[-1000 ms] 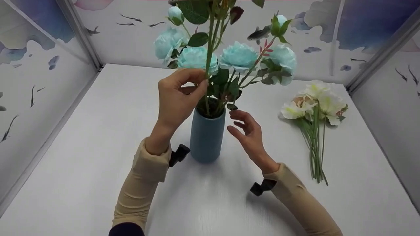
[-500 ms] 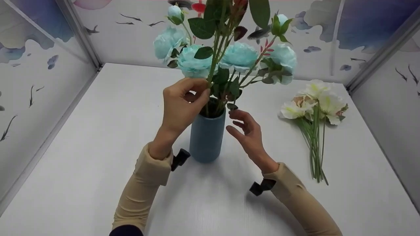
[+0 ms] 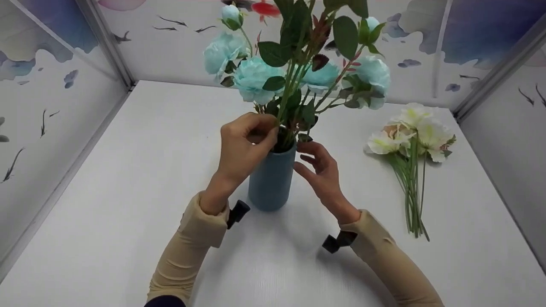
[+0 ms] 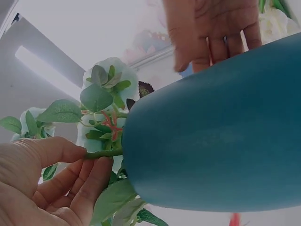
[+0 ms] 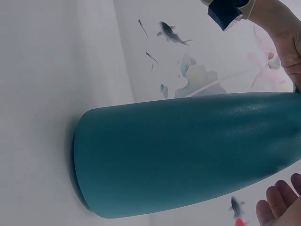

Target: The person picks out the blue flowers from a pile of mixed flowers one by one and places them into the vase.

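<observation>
A blue vase (image 3: 271,183) stands upright mid-table, holding pale blue artificial flowers (image 3: 258,79). At its mouth my left hand (image 3: 247,143) pinches a green flower stem (image 4: 103,153) between thumb and fingertips, just above the rim. Dark green leaves (image 3: 294,38) on this stem rise past the top of the head view, so its bloom is out of sight there. On the vase's right side, close to the rim, my right hand (image 3: 322,172) has its fingers loosely curved around the wall. The right wrist view shows those fingertips (image 5: 277,200) beside the vase's upper part.
To the right, a bunch of white artificial flowers (image 3: 413,136) lies on the white table (image 3: 128,204) with its stems toward me. Printed panels (image 3: 170,55) enclose the back and sides. Each wrist wears a small black camera (image 3: 339,241).
My left hand has moved down and slightly right with the flower stem, its leaves dropping lower in view and overlapping the blue blooms. The right hand has hardly moved.
</observation>
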### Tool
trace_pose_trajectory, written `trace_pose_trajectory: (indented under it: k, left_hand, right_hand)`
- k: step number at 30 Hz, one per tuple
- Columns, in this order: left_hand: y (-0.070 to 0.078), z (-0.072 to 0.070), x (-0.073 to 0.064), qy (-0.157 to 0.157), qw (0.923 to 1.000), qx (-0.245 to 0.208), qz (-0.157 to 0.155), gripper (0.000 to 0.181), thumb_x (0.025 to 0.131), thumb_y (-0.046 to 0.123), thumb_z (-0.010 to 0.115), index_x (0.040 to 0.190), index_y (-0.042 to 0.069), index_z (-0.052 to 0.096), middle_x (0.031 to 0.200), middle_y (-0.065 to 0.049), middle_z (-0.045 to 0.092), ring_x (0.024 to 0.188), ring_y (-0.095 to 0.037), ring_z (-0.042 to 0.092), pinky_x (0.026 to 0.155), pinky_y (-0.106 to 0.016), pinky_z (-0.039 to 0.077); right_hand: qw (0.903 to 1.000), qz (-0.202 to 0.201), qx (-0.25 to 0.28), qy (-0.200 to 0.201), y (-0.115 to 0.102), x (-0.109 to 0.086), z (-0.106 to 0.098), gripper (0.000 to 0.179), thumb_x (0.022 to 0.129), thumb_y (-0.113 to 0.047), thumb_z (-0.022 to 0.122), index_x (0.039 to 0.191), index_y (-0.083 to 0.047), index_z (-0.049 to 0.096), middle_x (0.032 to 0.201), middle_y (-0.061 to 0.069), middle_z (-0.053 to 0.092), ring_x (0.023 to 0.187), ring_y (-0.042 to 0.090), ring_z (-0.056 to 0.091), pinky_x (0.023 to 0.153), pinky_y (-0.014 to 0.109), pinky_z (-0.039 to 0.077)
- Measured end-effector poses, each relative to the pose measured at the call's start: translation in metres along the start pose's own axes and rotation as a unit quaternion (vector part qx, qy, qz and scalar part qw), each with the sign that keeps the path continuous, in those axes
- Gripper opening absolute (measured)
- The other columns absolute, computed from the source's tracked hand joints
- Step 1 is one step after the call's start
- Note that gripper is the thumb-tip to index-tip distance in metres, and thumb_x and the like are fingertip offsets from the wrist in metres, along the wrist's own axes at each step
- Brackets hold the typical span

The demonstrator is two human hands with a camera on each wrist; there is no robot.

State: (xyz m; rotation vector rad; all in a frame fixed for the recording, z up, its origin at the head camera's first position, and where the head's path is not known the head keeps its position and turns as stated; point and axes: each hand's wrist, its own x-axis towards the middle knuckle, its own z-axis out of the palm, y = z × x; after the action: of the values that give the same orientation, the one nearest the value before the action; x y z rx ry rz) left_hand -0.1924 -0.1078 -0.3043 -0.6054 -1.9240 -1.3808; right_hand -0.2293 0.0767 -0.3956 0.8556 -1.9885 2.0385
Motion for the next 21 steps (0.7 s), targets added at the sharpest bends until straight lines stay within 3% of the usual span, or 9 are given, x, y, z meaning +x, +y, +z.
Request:
trace_pose_trajectory:
  k: [5,13,21]
  left_hand:
    - [-0.005,0.003,-0.006,0.002,0.9999,0.008,0.010,0.009,0.080,-0.003,0.065,0.088,-0.003,0.069,0.081,-0.011,0.067,0.068,-0.017,0.064,0.059,-0.026,0.053]
    - [-0.008,0.006,-0.013,0.000,0.9997,0.022,0.011,0.009,0.081,-0.003,0.063,0.088,-0.002,0.069,0.080,-0.011,0.065,0.071,-0.017,0.064,0.061,-0.025,0.054]
    - [-0.007,0.008,-0.015,-0.010,0.9998,0.020,0.003,0.020,0.082,-0.005,0.060,0.101,-0.004,0.064,0.083,-0.011,0.062,0.069,-0.014,0.060,0.060,-0.024,0.053]
  right_hand:
    - [0.9997,-0.021,0.004,-0.009,-0.003,0.003,0.002,0.038,0.081,0.002,0.067,0.115,0.011,0.051,0.116,0.009,0.058,0.112,0.024,0.053,0.096,0.043,0.041]
    - [0.9996,-0.027,-0.002,-0.013,-0.003,0.007,0.007,0.049,0.082,-0.015,0.072,0.118,0.010,0.050,0.117,0.008,0.057,0.111,0.024,0.054,0.096,0.042,0.042]
    - [0.9996,-0.029,-0.008,-0.003,-0.005,0.008,0.011,0.047,0.080,-0.003,0.071,0.119,0.012,0.049,0.117,0.013,0.057,0.110,0.021,0.055,0.095,0.041,0.043]
